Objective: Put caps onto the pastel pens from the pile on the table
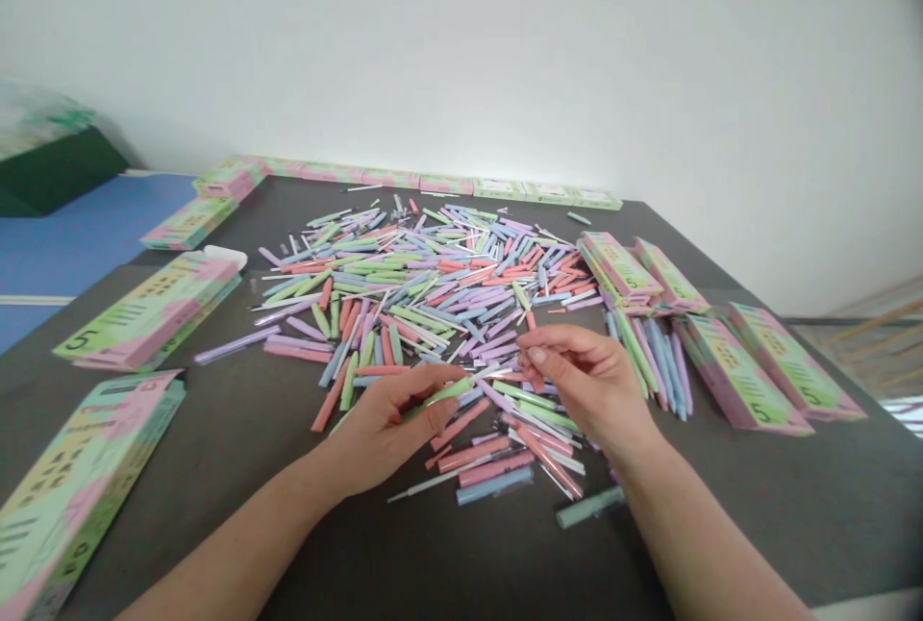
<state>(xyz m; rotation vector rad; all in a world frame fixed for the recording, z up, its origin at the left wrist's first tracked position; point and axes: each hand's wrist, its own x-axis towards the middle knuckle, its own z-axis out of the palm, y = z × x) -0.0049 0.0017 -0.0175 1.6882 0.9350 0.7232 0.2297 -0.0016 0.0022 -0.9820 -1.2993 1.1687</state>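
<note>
A large loose heap of pastel pens and pen parts [411, 285] in green, lilac, blue and coral covers the middle of the table. My left hand [386, 429] is at the heap's near edge, with its fingers closed on a green pen barrel [448, 392]. My right hand [587, 381] is raised just above the heap. Its fingertips pinch a coral pen part [531, 320], partly hidden by the fingers. Loose pens lie under and between my hands.
Pink-and-green boxes marked 5 stand around the dark table [721, 515], some stacked at left [148, 313] and right [735, 376], others in a row along the far edge [447, 185]. A sorted group of blue and green pens [649, 361] lies at right.
</note>
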